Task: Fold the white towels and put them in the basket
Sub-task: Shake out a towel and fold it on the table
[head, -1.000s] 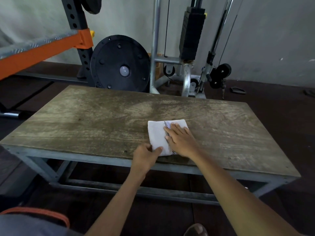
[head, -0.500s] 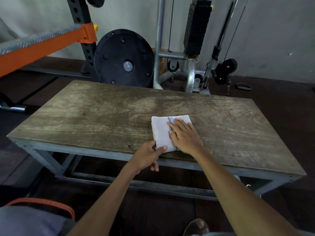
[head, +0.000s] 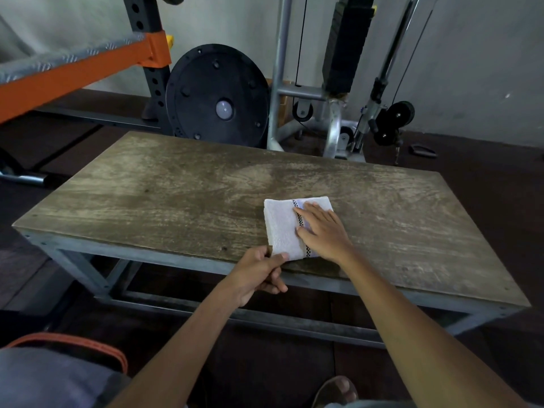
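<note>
White folded towel [head: 282, 228] is pinned on the desk [head: 176, 201] under the flat, extended right fingers [head: 306, 216]. Its near corner is pinched by the left fingers [head: 279, 257].

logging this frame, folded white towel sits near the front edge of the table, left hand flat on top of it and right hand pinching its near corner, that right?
Not quite: the hands are swapped. In the head view the right hand lies flat on top of the folded white towel, and the left hand pinches its near corner. The towel does sit near the front edge of the table.
</note>
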`<state>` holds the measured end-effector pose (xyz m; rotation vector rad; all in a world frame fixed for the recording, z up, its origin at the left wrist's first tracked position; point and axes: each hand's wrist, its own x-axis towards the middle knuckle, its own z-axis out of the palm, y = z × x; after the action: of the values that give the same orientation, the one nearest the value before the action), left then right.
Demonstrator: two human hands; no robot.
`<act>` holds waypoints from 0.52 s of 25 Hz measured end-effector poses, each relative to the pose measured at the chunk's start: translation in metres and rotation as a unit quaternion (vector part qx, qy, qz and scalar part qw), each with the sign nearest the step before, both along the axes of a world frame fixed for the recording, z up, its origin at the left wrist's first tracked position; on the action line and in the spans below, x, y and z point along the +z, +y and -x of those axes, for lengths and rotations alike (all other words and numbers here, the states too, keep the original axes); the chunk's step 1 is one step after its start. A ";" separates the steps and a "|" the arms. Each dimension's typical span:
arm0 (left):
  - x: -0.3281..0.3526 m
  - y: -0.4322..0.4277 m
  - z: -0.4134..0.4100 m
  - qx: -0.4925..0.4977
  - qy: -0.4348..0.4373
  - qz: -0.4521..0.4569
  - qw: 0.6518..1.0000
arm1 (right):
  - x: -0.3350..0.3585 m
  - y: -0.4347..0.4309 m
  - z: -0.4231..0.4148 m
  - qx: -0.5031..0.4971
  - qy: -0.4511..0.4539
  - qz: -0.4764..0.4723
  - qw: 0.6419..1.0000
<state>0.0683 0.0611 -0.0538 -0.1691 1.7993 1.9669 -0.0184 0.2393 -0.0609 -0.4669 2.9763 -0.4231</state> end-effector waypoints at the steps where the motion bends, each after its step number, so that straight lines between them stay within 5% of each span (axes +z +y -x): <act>1: 0.002 0.004 0.000 0.014 -0.003 0.008 1.000 | 0.006 0.000 0.003 -0.005 -0.028 0.011 1.000; 6: 0.001 0.008 0.004 0.074 0.036 0.119 0.989 | 0.012 -0.016 0.004 -0.011 0.062 -0.048 0.997; 13: 0.000 0.000 0.002 0.109 0.101 0.299 0.942 | 0.014 0.008 0.005 -0.021 -0.022 -0.090 0.995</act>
<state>0.0664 0.0608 -0.0534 -0.3843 2.5735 1.5474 -0.0238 0.2473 -0.0464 -0.3707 2.9492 -0.1626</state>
